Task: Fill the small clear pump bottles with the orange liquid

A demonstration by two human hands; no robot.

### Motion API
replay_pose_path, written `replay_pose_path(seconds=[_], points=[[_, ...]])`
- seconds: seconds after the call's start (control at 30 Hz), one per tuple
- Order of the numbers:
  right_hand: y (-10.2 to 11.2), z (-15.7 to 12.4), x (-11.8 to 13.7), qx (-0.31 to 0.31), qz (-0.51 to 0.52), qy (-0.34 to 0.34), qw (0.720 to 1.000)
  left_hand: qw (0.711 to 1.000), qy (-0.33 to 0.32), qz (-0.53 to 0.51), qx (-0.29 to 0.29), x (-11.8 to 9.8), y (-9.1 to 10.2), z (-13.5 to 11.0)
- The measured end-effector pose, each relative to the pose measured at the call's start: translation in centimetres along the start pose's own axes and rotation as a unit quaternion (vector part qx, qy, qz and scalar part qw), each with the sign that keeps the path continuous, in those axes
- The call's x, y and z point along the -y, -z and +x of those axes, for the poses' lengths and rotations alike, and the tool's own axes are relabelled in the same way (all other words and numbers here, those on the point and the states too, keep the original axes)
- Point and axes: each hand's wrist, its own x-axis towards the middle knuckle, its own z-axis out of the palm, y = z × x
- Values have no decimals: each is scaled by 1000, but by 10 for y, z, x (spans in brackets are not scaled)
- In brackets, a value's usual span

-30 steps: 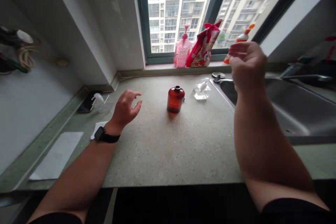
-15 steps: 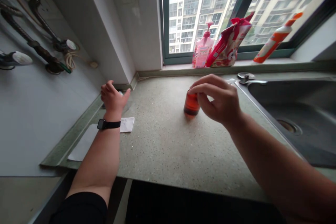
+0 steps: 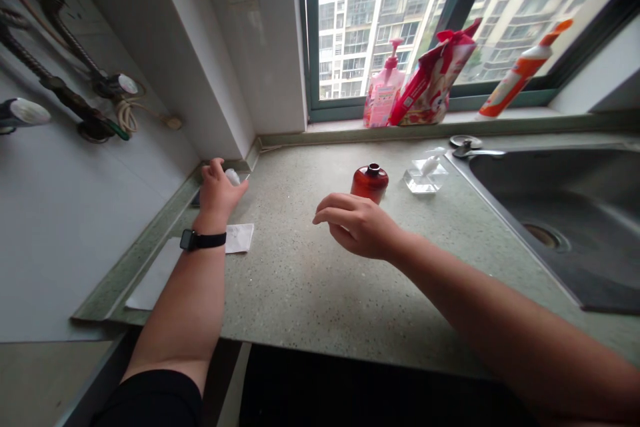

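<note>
On the near left part of the worktop (image 3: pixel 300 300), a white paper sheet (image 3: pixel 150 283) is partly covered by the left forearm, and a folded paper (image 3: pixel 241 238) is seen just beside the watch. The two hands are held well apart. The right hand (image 3: pixel 363 225) is held above the worktop with its fingers loosely bent; nothing is seen gripped in it. Just beyond it, an amber bottle (image 3: pixel 369 181) is placed upright, its long axis vertical, its neck uncovered and its lower part hidden. To this bottle the right hand is clearly the nearer one; from the left hand (image 3: pixel 219 197) it is found well to the right. By the left hand, thumb and fingers are spread around a white pump head (image 3: pixel 232 177) at the far left; whether it is touched cannot be told. To the right of the amber bottle, a clear square pump bottle (image 3: pixel 424 179) is set near the sink (image 3: pixel 590 233).
</note>
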Motion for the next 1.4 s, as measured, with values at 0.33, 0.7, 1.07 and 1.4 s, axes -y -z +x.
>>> replay_pose_path(seconds=[0.33,0.7,1.07,1.4], points=[[-41,-13,-14,-130,2,-124,984,950,-221,-220,14,-83,3,-32],[-58,-22,-30,-149,-39,-156,976,864,-392,-290,121,-117,9,-60],[-49,-24,-37,-164,-30,-131,977,869,-434,-202,123,-124,23,-59],[-56,-25,-33,-152,-34,-125,980,881,-446,-129,87,-117,23,-53]])
